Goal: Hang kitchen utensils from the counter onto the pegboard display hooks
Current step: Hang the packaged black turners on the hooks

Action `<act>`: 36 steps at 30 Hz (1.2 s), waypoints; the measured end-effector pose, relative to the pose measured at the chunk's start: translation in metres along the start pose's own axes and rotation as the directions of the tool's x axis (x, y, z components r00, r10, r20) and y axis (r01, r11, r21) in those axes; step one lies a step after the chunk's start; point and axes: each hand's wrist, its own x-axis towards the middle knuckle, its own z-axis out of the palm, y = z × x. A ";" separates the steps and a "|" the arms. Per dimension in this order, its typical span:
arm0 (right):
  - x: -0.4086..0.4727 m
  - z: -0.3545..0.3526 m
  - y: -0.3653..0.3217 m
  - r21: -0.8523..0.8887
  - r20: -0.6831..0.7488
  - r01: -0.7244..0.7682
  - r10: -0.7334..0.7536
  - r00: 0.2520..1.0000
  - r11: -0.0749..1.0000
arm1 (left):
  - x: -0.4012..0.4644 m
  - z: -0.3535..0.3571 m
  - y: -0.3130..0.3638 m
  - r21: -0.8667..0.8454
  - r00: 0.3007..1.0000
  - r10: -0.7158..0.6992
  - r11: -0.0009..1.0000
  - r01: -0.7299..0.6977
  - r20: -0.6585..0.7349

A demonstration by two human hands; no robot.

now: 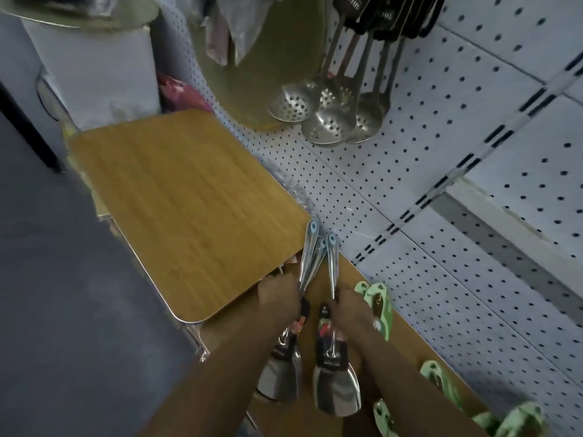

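Nearest you, both hands are loaded. Your left hand (279,293) is closed round the metal stems of a bundle of spatulas (279,378), whose broad steel blades hang down toward you. Your right hand (344,302) is clamped on the stem of a single spatula (336,389), held the same way: blade low, blue-ringed handle tip (331,238) pointing away. Each grip sits midway along the stem, above the printed card sleeves.

Both loads hover over the wooden desk (303,414), just beside the corner of the wood-grain board (186,197). Green packaged items (377,305) lie on the desk to the right of the single spatula, close to your right wrist, so keep that forearm high to avoid dragging them.

To hang well, I would deal with the single spatula first. Let the bundle wait, held tight so the stems do not fan out or slip. Turn the blue ring square to the hook so the hole meets the tip straight on; a tilted ring will likely catch.

Beyond the spatulas stands the pegboard (441,171), white and full of holes. Farther up it, skimmers (318,111) already hang in a cluster. No free hook is visible, so find one before you lift.
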 end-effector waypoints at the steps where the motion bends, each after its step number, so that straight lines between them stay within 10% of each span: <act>1: 0.005 0.001 -0.001 0.021 -0.002 -0.024 0.024 1.000 0.999 | 0.003 0.001 0.002 0.004 1.000 -0.017 1.000 0.017 -0.020; 19: -0.119 -0.129 -0.036 0.289 -0.136 0.125 -0.089 0.987 0.949 | -0.131 -0.124 -0.003 -0.714 1.000 -0.021 0.700 0.012 -0.004; 36: -0.386 -0.194 0.036 0.378 -0.252 0.157 -0.062 0.966 0.912 | -0.407 -0.206 0.056 -0.725 0.991 0.127 0.687 -0.053 0.048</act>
